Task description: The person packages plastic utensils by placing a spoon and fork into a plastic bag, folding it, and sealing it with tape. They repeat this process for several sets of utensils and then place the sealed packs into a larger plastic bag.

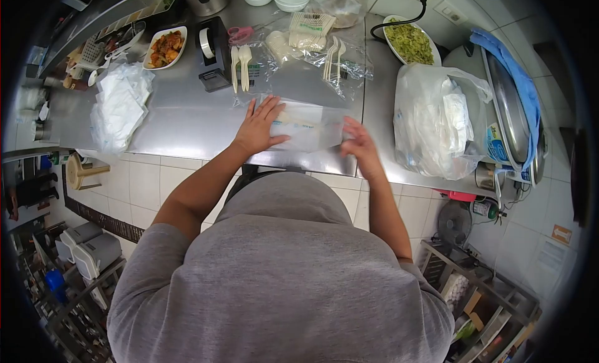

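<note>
A clear plastic sleeve [304, 138] lies flat near the front edge of the steel counter [181, 113]. Inside it show a white napkin and pale, long cutlery. My left hand [259, 122] rests on the sleeve's left part, fingers stretched out and pressing it down. At the sleeve's right end is my right hand [360, 141], slightly blurred, thumb and fingers apart beside the plastic edge. Just beyond the sleeve lie loose pale forks and spoons [244, 69], and more cutlery [334, 58] rests on crinkled clear plastic.
A black tape dispenser [214, 54] and pink-handled scissors [239, 33] stand behind. Piles of filled white sleeves lie at left [121, 107] and in a plastic bag [433, 122] at right. Food dishes [166, 49] [412, 41] sit farther back.
</note>
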Demonstrator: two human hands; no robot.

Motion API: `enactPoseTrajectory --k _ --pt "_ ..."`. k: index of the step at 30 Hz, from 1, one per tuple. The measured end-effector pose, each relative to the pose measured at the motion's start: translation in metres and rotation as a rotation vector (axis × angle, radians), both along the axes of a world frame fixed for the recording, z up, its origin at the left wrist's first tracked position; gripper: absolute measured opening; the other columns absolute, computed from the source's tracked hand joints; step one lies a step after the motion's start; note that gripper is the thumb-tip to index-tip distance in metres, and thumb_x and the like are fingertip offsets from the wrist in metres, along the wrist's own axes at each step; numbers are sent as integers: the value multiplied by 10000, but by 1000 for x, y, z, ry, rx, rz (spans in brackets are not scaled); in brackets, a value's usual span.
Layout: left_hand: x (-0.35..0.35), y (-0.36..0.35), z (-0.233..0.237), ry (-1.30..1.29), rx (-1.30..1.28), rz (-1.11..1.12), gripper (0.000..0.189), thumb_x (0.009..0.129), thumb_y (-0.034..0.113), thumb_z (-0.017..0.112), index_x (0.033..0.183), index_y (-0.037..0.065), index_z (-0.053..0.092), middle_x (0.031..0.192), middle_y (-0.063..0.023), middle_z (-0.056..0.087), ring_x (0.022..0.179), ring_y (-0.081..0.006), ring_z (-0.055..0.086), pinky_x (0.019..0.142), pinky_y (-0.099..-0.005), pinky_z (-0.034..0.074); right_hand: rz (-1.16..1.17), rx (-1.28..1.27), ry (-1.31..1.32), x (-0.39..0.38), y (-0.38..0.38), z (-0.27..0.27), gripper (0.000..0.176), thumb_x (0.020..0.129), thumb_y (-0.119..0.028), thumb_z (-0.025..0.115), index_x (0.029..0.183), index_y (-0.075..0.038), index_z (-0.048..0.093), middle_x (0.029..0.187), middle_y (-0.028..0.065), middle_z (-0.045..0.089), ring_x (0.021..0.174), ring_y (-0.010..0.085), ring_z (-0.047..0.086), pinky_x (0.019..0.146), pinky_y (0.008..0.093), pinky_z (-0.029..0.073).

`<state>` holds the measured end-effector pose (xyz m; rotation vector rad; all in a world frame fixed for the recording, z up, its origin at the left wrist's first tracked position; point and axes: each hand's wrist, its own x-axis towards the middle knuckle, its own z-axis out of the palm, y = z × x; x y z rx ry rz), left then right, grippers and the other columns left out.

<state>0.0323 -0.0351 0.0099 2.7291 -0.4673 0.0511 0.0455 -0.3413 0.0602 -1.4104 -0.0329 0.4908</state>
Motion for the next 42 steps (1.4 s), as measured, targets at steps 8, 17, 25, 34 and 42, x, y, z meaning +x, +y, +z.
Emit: enactPoseTrajectory --k 8,17,25,34,42 --pt "-1 2 0 -3 -57 13 876 724 539 705 1391 73 381 1479 -131 302 1421 -280 184 1143 -545 70 -758 -510 -175 -15 -28 -26 132 855 -4 609 986 7 625 822 44 630 673 92 547 625 231 459" --pt "4 -3 7 63 13 -26 936 680 577 722 1404 96 374 1486 -138 281 1421 -297 177 1114 -607 56 148 -1153 -823 12 104 -51 668 838 -412 637 1370 -65 430 1452 141 371 1354 331 320 1103 549 193" --pt "1 1 15 101 -33 -14 944 668 574 727 1415 124 364 1509 -134 253 1431 -283 160 1115 -609 33 124 -1350 -728 23 44 -50 843 803 -527 620 1447 -77 315 1547 137 192 1414 367 179 1123 567 97" --pt "-47 50 2 -94 -150 -209 276 812 208 695 1038 84 598 1179 -90 560 1175 -275 498 1056 -429 362 278 -848 -957 -17 34 -19 555 712 -258 750 1182 -57 535 1240 146 499 1167 357 461 987 435 380" --pt "-34 48 11 -43 -402 -82 194 841 210 673 953 56 632 1026 -94 642 1032 -292 582 916 -383 443 99 -601 -555 4 17 -43 184 790 -94 684 958 -24 656 1036 101 626 1005 254 594 855 337 473"
